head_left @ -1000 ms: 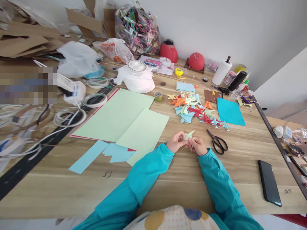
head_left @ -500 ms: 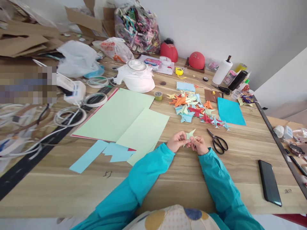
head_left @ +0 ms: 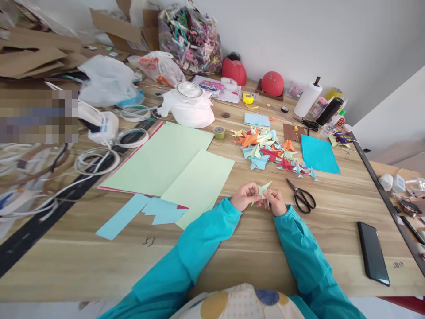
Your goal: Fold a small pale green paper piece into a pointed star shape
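A pale green folded paper crane (head_left: 263,190) is pinched between my two hands, its pointed tips sticking out. My left hand (head_left: 246,196) grips its left side and my right hand (head_left: 275,201) its right side; the fingers underneath are partly hidden. Beyond my hands lies a pile of folded paper cranes (head_left: 270,148) in orange, red, blue and pale green. Black-handled scissors (head_left: 303,197) rest just right of my right hand. To the left are pale green paper sheets (head_left: 199,181) and light blue paper pieces (head_left: 124,217).
A phone (head_left: 373,253) lies near the right edge. A teal paper square (head_left: 320,153), a thread spool (head_left: 219,132), a tape measure (head_left: 248,99) and red domed cushions (head_left: 272,83) sit farther back. Coiled white cables (head_left: 96,161) and bags crowd the left side.
The crane has turned slightly in my fingers, its upper right tip now a little lower. My right hand has shifted slightly left; other things stay put.
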A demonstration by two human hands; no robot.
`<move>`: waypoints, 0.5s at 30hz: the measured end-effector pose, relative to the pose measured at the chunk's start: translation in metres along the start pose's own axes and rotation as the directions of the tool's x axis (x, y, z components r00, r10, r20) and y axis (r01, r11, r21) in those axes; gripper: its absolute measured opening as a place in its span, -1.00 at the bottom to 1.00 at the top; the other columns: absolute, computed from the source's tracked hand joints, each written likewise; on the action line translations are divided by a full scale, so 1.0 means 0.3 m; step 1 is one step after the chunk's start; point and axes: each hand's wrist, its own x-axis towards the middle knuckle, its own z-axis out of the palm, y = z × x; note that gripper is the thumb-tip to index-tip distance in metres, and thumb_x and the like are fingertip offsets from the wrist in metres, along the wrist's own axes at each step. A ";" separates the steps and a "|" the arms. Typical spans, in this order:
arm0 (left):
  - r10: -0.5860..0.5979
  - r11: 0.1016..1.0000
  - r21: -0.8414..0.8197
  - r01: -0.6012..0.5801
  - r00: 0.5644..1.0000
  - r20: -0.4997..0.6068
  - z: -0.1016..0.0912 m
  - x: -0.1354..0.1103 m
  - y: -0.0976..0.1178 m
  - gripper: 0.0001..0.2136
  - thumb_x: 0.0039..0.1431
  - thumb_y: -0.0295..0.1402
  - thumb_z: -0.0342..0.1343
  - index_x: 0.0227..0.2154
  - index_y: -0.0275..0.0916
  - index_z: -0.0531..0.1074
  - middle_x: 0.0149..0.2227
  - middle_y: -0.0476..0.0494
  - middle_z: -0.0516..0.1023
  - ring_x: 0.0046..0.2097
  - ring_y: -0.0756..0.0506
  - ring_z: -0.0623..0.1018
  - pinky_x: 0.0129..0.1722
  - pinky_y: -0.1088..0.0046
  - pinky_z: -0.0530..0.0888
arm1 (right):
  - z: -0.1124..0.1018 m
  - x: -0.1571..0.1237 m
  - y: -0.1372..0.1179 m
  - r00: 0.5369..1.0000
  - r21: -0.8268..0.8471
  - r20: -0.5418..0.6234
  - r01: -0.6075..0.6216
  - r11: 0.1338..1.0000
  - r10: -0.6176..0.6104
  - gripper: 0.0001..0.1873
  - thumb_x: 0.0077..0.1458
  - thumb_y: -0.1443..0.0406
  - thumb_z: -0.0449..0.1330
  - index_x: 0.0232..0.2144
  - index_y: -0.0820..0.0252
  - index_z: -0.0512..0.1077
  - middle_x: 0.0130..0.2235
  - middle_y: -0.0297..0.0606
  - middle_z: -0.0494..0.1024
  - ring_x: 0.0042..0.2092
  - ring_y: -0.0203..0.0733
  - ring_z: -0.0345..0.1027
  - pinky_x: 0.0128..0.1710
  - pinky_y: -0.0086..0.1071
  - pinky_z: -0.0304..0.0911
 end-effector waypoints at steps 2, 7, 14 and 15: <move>-0.035 0.999 0.034 0.034 0.999 0.019 0.001 -0.002 0.002 -0.68 -0.23 -0.31 0.26 -0.58 -0.29 0.18 -0.64 -0.02 0.48 -0.59 0.01 0.47 -0.56 0.50 0.39 | 0.000 0.000 -0.003 1.000 0.003 -0.008 0.004 1.000 -0.004 -0.52 0.00 0.02 0.04 -0.74 0.24 0.32 -0.74 -0.35 0.35 -0.75 -0.43 0.03 -0.78 -0.51 -0.14; -0.054 0.997 0.055 0.054 0.998 0.011 0.002 -0.006 0.003 -0.67 -0.25 -0.30 0.27 -0.58 -0.30 0.18 -0.64 -0.03 0.48 -0.61 0.02 0.46 -0.57 0.51 0.39 | 0.003 0.003 -0.011 1.000 0.038 -0.012 0.008 0.999 -0.007 -0.52 -0.01 0.03 0.05 -0.75 0.25 0.33 -0.75 -0.35 0.34 -0.75 -0.43 0.05 -0.79 -0.50 -0.15; -0.047 0.995 0.086 0.048 0.999 -0.012 0.005 -0.006 0.003 -0.69 -0.23 -0.31 0.25 -0.57 -0.30 0.18 -0.64 -0.02 0.48 -0.60 0.02 0.46 -0.56 0.51 0.40 | 0.009 0.005 -0.025 0.999 0.013 -0.035 0.003 1.000 -0.003 -0.51 -0.03 0.01 0.07 -0.75 0.25 0.31 -0.75 -0.36 0.32 -0.75 -0.45 0.01 -0.80 -0.51 -0.14; -0.040 0.996 0.084 0.041 0.999 -0.016 0.006 -0.006 0.004 -0.69 -0.23 -0.31 0.25 -0.56 -0.30 0.18 -0.64 -0.01 0.48 -0.60 0.03 0.46 -0.56 0.52 0.40 | 0.008 0.006 -0.018 0.999 0.015 -0.048 0.004 1.000 -0.003 -0.51 -0.02 0.01 0.06 -0.75 0.25 0.31 -0.76 -0.36 0.32 -0.75 -0.45 0.02 -0.80 -0.51 -0.14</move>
